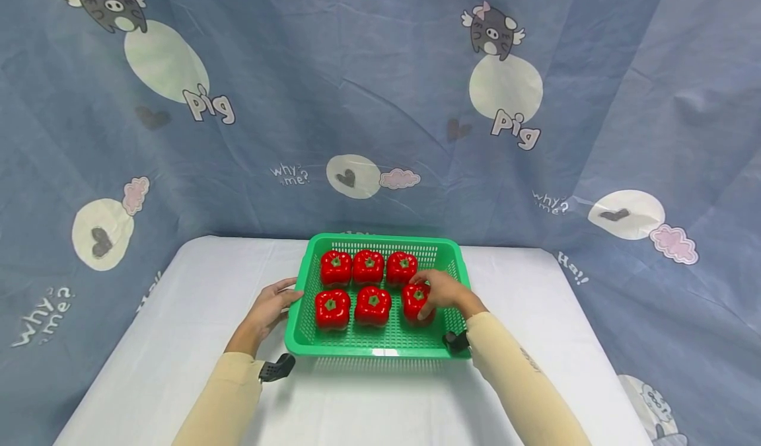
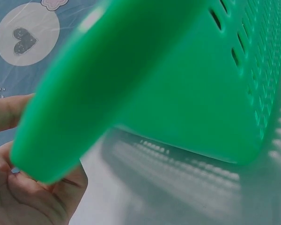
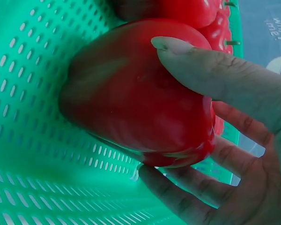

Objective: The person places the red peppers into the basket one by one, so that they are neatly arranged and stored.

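Observation:
Several glossy red bell peppers stand in two rows in a green plastic basket (image 1: 380,351). My right hand (image 1: 442,292) reaches in over the basket's right side and holds the front-right bell pepper (image 1: 414,302). In the right wrist view, the thumb (image 3: 201,65) presses on one side of that pepper (image 3: 140,93), with the other fingers beyond and below it. My left hand (image 1: 270,310) is at the basket's left rim, its fingers loosely extended against the edge. The left wrist view shows the rim (image 2: 70,108) covering part of that hand (image 2: 28,197).
A white-covered table (image 1: 368,400) lies under the basket. Behind and around it hangs a blue printed cloth (image 1: 380,102). Dark straps or mounts (image 1: 277,368) sit at both wrists, the right one overlapping the basket's front-right corner.

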The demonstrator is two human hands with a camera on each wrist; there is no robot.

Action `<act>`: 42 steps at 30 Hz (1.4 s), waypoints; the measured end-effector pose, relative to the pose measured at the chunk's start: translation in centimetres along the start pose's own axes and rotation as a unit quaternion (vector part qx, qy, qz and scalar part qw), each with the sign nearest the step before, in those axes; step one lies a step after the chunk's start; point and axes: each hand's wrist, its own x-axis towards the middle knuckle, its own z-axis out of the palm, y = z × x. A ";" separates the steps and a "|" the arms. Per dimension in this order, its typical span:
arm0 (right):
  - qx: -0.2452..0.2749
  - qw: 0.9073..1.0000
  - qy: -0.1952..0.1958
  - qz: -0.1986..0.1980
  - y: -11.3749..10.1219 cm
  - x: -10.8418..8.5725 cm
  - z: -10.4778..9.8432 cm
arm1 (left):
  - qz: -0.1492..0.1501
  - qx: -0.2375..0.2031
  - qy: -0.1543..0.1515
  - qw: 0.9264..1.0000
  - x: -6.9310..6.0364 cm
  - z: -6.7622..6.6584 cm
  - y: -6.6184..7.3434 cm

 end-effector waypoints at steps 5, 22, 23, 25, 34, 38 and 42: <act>-0.008 1.000 -0.005 -0.004 -0.2 0.2 0.1 | 0.001 0.001 0.000 1.000 0.0 0.0 0.0; -0.027 1.000 -0.015 0.004 -0.2 0.3 0.2 | -0.001 0.008 0.004 1.000 -0.2 0.1 0.2; -0.026 1.000 -0.016 0.004 -0.2 0.3 0.2 | -0.001 0.008 0.004 1.000 -0.2 0.1 0.2; -0.025 1.000 -0.018 0.003 -0.2 0.2 0.2 | -0.001 0.007 0.003 1.000 -0.2 0.1 0.2; -0.003 1.000 -0.027 0.007 -0.2 -0.2 0.1 | -0.001 0.008 0.004 1.000 -0.1 0.0 0.0; 0.004 1.000 -0.024 0.004 -0.1 -0.4 0.0 | 0.000 0.010 0.000 1.000 -0.1 -0.1 0.1; 0.018 1.000 -0.016 -0.006 0.3 -0.8 -0.3 | 0.001 0.012 -0.004 1.000 -0.1 -0.1 0.1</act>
